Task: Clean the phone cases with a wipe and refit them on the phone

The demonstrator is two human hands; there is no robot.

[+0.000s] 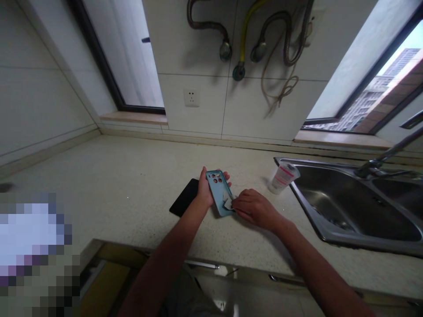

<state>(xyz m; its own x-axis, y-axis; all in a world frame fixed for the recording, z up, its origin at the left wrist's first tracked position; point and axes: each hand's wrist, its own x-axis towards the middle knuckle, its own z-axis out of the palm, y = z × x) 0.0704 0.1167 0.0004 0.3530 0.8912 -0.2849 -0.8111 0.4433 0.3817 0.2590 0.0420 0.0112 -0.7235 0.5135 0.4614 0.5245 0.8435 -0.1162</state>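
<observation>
A light blue phone case (pixel 217 190) with several round camera holes at its top lies in my left hand (pixel 205 190). The fingers of that hand wrap around the case from beneath. My right hand (pixel 250 206) pinches a small crumpled white piece, like tissue or a wipe (pixel 228 203), against the lower right inside of the case. Beside my left hand, a black flat phone-like slab (pixel 185 197) lies on the counter, partly covered by the hand and wrist.
A clear plastic cup with red print (pixel 283 177) stands tilted by the rim of the steel sink (pixel 317 233). The faucet (pixel 380 160) rises at the right. The speckled counter (pixel 132 189) runs along a tiled wall with a socket (pixel 191 97) and hanging hoses (pixel 287 26).
</observation>
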